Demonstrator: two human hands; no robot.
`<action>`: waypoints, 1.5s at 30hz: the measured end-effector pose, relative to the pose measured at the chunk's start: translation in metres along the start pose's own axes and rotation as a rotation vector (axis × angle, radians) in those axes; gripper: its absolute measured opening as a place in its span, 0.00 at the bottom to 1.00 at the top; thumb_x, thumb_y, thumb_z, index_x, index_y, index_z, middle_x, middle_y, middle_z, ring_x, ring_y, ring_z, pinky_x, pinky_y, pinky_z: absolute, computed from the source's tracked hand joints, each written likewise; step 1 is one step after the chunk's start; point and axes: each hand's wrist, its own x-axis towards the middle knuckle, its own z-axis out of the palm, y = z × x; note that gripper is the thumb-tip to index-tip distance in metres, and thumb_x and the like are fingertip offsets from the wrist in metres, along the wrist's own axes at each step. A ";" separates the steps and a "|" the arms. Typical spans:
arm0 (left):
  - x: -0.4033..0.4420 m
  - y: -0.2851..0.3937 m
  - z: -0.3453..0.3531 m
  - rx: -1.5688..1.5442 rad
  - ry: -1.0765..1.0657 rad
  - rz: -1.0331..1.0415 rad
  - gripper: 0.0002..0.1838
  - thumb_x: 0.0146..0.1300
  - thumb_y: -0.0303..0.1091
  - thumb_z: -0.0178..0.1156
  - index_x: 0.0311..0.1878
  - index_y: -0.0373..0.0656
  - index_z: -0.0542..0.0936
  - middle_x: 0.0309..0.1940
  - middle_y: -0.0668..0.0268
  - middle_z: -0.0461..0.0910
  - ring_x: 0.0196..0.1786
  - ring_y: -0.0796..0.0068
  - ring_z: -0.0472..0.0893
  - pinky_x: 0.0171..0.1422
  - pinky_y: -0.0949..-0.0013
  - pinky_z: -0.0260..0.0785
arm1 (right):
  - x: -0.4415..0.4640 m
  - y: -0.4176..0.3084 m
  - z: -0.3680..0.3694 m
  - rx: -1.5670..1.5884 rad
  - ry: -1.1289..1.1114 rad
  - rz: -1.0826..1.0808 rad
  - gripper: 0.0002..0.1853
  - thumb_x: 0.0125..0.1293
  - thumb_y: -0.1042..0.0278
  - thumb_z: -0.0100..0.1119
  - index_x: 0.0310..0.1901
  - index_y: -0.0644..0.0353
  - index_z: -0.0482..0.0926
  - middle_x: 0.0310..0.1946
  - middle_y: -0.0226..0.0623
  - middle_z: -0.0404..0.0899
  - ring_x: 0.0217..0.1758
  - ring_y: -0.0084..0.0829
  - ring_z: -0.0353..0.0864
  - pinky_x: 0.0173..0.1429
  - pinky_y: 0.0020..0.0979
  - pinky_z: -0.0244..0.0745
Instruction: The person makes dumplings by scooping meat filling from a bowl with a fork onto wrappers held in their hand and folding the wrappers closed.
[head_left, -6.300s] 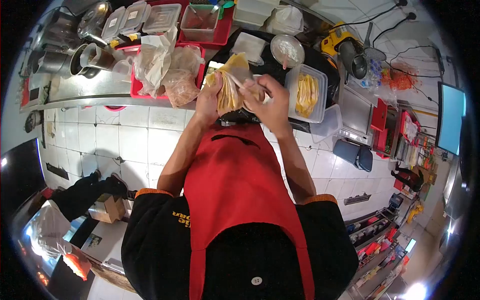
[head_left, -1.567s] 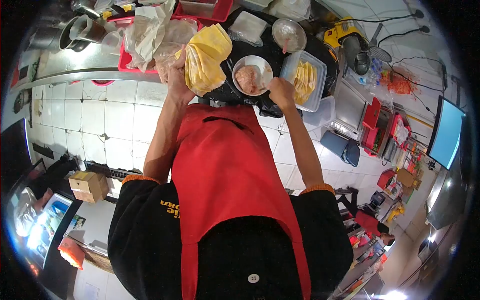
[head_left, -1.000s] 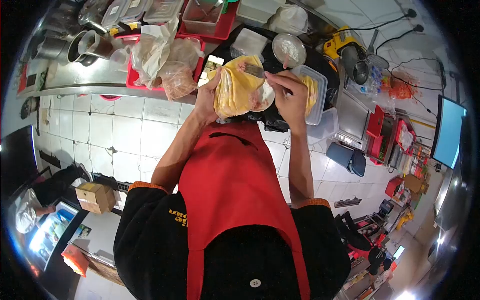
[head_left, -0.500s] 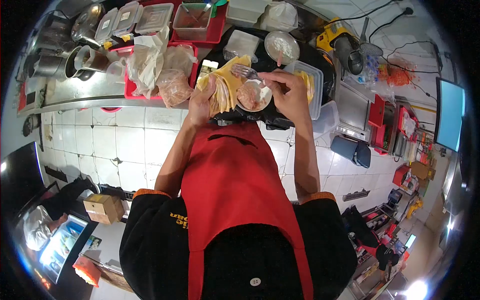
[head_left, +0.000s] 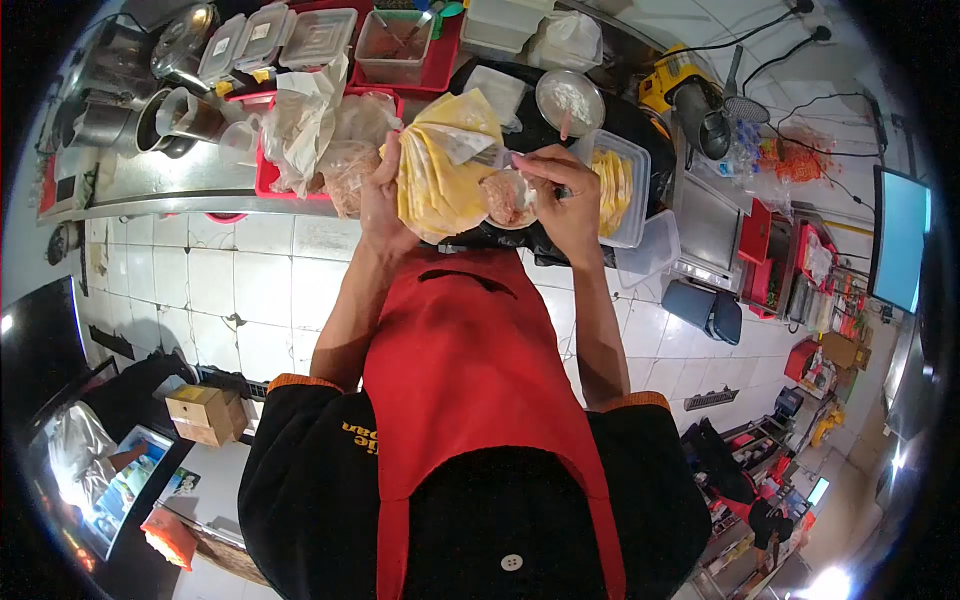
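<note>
My left hand is closed on a fanned stack of thin yellow wrappers, with pale floury patches on their faces. A fork sticks out of my right hand, which is closed around its handle; the tines lie against the top wrapper. Just below the fork, a small white bowl holds pink minced filling. To the right of my right hand stands a clear plastic box with folded yellow pieces inside. Behind it is a round metal bowl of white powder.
A red tray with bagged food stands at the left. Lidded plastic boxes and a box of reddish sauce line the back. Pots sit far left, a yellow appliance at right. People are visible in both lower corners.
My left hand has turned the wrapper stack so its broad faces spread toward me. The fork has moved slightly down with my right hand, and its tines now meet the top wrapper.
</note>
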 end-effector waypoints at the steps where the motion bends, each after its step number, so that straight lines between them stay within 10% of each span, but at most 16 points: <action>1: 0.001 0.002 0.003 0.001 -0.001 -0.001 0.30 0.79 0.54 0.38 0.70 0.39 0.66 0.66 0.56 0.73 0.65 0.58 0.76 0.69 0.54 0.71 | 0.001 -0.001 -0.004 0.011 -0.005 0.005 0.20 0.57 0.90 0.52 0.44 0.60 0.88 0.36 0.38 0.84 0.38 0.29 0.84 0.42 0.24 0.76; 8: -0.001 -0.014 0.014 0.572 0.355 0.007 0.33 0.77 0.56 0.41 0.70 0.36 0.65 0.60 0.56 0.77 0.60 0.61 0.80 0.65 0.58 0.74 | -0.001 0.000 -0.012 0.374 -0.043 0.153 0.12 0.62 0.84 0.62 0.47 0.63 0.81 0.38 0.30 0.81 0.32 0.15 0.73 0.34 0.19 0.66; 13: -0.004 -0.026 0.010 0.485 0.060 -0.240 0.31 0.78 0.54 0.39 0.67 0.35 0.66 0.55 0.58 0.79 0.54 0.67 0.82 0.62 0.63 0.75 | 0.005 -0.003 0.007 0.143 -0.134 0.145 0.09 0.60 0.81 0.67 0.41 0.65 0.78 0.25 0.22 0.67 0.35 0.10 0.72 0.35 0.15 0.63; 15: -0.010 -0.024 0.005 1.038 -0.025 0.087 0.29 0.78 0.54 0.39 0.65 0.35 0.68 0.53 0.58 0.79 0.54 0.67 0.82 0.60 0.65 0.75 | 0.002 -0.002 0.007 0.042 -0.175 0.117 0.10 0.60 0.80 0.67 0.42 0.63 0.78 0.30 0.22 0.72 0.34 0.09 0.71 0.36 0.15 0.64; 17: 0.000 -0.020 0.000 0.585 0.258 -0.176 0.27 0.79 0.52 0.41 0.62 0.36 0.69 0.52 0.59 0.80 0.53 0.69 0.82 0.58 0.68 0.75 | -0.005 0.002 0.013 0.204 -0.177 0.305 0.13 0.58 0.72 0.73 0.43 0.62 0.80 0.40 0.25 0.78 0.26 0.09 0.62 0.27 0.18 0.57; 23: 0.002 -0.025 0.020 1.359 0.137 0.013 0.24 0.80 0.49 0.42 0.62 0.37 0.70 0.35 0.69 0.74 0.35 0.83 0.72 0.38 0.78 0.66 | -0.022 0.010 0.039 0.714 -0.149 0.329 0.30 0.55 0.68 0.76 0.59 0.64 0.74 0.36 0.23 0.78 0.28 0.10 0.60 0.32 0.17 0.60; 29: 0.004 -0.037 0.011 1.017 0.321 -0.040 0.26 0.80 0.50 0.41 0.63 0.36 0.69 0.45 0.63 0.79 0.47 0.74 0.79 0.54 0.70 0.72 | -0.038 0.004 0.054 0.170 -0.002 0.281 0.28 0.50 0.70 0.78 0.51 0.64 0.74 0.36 0.26 0.75 0.38 0.14 0.73 0.41 0.21 0.71; 32: 0.013 -0.025 -0.013 0.162 0.282 -0.210 0.30 0.79 0.54 0.36 0.64 0.37 0.70 0.59 0.53 0.77 0.59 0.58 0.79 0.65 0.57 0.73 | -0.035 -0.001 0.041 0.056 0.020 0.174 0.25 0.49 0.72 0.78 0.47 0.65 0.76 0.36 0.28 0.76 0.37 0.16 0.74 0.41 0.23 0.73; 38: 0.011 -0.017 -0.048 0.216 0.319 -0.145 0.25 0.78 0.47 0.45 0.67 0.37 0.69 0.62 0.55 0.76 0.62 0.58 0.79 0.66 0.55 0.73 | -0.047 0.023 -0.046 0.077 -0.085 0.436 0.25 0.52 0.74 0.78 0.52 0.69 0.79 0.44 0.35 0.83 0.46 0.23 0.82 0.52 0.25 0.78; 42: 0.012 -0.007 -0.025 0.086 0.269 -0.025 0.30 0.76 0.50 0.47 0.70 0.35 0.65 0.66 0.50 0.72 0.66 0.54 0.75 0.69 0.54 0.71 | -0.044 0.039 -0.133 -0.057 -0.054 0.627 0.27 0.53 0.67 0.78 0.54 0.68 0.80 0.41 0.36 0.84 0.39 0.22 0.82 0.43 0.26 0.77; 45: 0.017 -0.011 0.008 -0.039 0.025 -0.032 0.35 0.76 0.48 0.44 0.77 0.34 0.53 0.76 0.45 0.56 0.77 0.52 0.60 0.78 0.55 0.58 | -0.066 0.081 -0.164 -0.930 0.110 0.169 0.26 0.55 0.66 0.76 0.56 0.63 0.81 0.38 0.38 0.84 0.34 0.26 0.81 0.39 0.27 0.75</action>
